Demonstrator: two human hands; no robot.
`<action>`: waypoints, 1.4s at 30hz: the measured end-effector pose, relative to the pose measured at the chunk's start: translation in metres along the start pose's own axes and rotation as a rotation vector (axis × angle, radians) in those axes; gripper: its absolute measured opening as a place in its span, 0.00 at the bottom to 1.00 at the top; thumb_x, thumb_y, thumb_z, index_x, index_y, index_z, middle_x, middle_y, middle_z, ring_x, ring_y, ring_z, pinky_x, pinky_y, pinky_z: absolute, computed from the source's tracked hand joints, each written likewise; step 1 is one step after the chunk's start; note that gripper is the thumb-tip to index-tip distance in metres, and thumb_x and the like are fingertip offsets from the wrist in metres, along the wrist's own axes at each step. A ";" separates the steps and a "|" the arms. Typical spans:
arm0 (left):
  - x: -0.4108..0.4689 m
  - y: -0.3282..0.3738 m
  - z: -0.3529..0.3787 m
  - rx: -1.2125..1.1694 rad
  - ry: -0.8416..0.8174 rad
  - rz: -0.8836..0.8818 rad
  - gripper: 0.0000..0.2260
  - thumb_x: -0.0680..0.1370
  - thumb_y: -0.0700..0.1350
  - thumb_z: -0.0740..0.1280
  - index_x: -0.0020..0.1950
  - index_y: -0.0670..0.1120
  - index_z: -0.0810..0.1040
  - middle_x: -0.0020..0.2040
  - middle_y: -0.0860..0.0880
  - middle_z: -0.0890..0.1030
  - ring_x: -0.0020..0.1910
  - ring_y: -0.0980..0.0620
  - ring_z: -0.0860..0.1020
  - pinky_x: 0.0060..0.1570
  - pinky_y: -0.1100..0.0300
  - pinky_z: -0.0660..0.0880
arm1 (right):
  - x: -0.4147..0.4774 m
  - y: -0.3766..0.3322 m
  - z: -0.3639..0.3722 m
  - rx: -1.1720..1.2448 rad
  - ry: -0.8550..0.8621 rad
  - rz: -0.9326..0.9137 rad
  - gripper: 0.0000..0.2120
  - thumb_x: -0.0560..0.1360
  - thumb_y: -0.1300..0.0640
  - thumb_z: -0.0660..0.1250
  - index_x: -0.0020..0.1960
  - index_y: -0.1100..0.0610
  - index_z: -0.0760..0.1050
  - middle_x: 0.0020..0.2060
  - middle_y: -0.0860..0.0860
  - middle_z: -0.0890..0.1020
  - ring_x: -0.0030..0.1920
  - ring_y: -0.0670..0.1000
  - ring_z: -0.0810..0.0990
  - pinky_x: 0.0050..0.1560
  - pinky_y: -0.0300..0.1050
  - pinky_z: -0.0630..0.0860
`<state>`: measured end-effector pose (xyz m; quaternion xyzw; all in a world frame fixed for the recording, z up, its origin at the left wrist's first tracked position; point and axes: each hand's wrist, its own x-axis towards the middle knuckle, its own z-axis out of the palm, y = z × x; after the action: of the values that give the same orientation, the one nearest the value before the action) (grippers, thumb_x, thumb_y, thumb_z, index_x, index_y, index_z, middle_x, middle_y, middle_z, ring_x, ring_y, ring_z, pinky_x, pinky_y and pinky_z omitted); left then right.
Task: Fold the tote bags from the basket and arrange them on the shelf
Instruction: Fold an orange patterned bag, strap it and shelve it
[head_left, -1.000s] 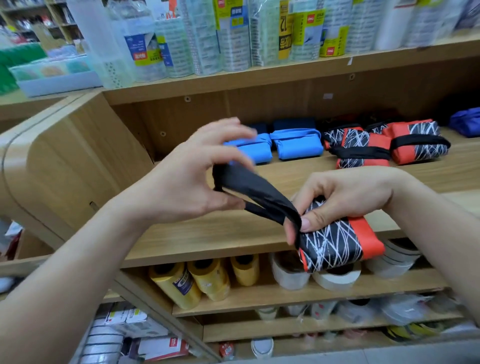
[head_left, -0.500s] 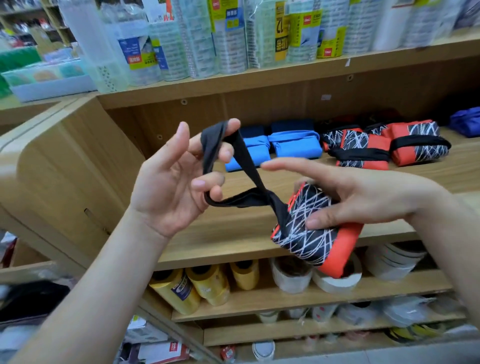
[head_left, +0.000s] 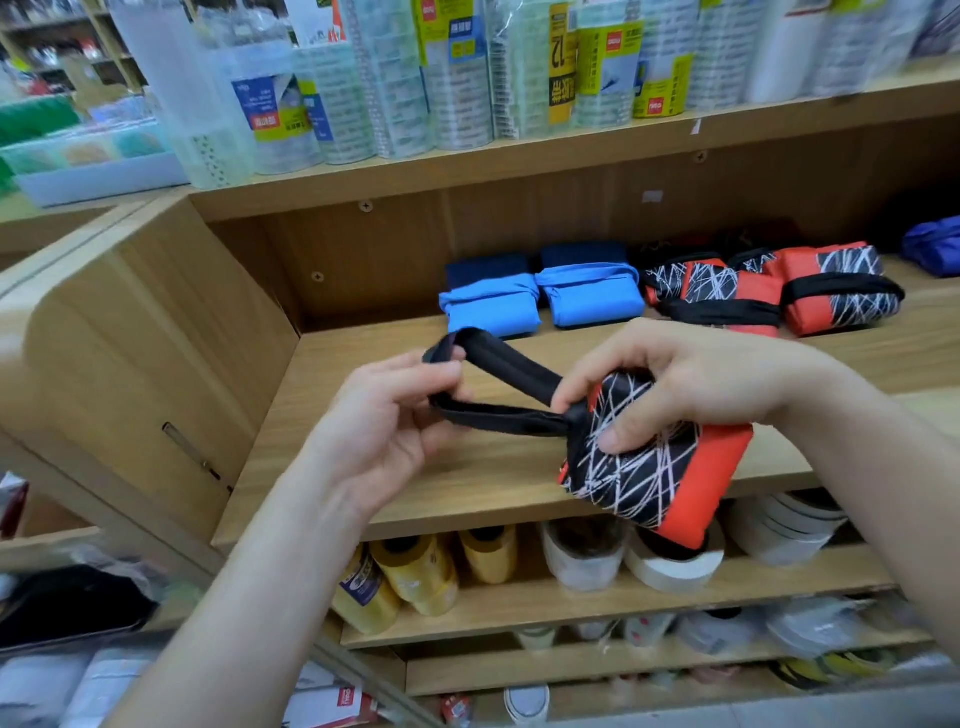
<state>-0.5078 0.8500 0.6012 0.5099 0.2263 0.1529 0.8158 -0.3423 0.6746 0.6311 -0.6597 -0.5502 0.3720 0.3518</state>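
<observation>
One bag (head_left: 655, 480) is hanging before the shelf (head_left: 415, 483) edge: the right hand (head_left: 691, 384) is gripping its patterned body, the left hand (head_left: 384, 431) is pinching its black strap (head_left: 504, 359). Other bags (head_left: 589, 293) are lying farther back on the shelf.

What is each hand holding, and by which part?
One tote bag: the left hand pinches the looped end of its black strap, the right hand grips the folded body near the strap's base.
</observation>
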 end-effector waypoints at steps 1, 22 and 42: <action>0.001 -0.002 -0.002 0.104 0.013 -0.014 0.20 0.69 0.36 0.70 0.61 0.44 0.78 0.43 0.44 0.83 0.40 0.50 0.84 0.43 0.54 0.82 | 0.001 0.005 -0.002 0.065 -0.017 -0.004 0.14 0.63 0.64 0.74 0.46 0.50 0.84 0.40 0.52 0.85 0.36 0.48 0.84 0.36 0.38 0.77; 0.000 0.017 0.005 -0.156 -0.675 0.156 0.23 0.79 0.53 0.63 0.68 0.40 0.74 0.41 0.48 0.75 0.29 0.59 0.76 0.40 0.59 0.81 | 0.007 0.058 0.007 0.803 -0.341 -0.157 0.33 0.69 0.67 0.71 0.71 0.50 0.71 0.51 0.63 0.81 0.46 0.58 0.84 0.50 0.49 0.81; 0.004 -0.008 0.021 0.042 0.122 0.040 0.12 0.78 0.32 0.62 0.49 0.47 0.81 0.41 0.45 0.84 0.40 0.49 0.83 0.37 0.54 0.82 | -0.007 0.012 0.006 -0.246 0.270 -0.148 0.16 0.72 0.65 0.74 0.54 0.48 0.79 0.48 0.45 0.84 0.50 0.46 0.82 0.54 0.45 0.78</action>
<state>-0.4939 0.8325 0.6008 0.5212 0.2686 0.1951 0.7863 -0.3430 0.6663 0.6188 -0.6992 -0.5863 0.1834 0.3656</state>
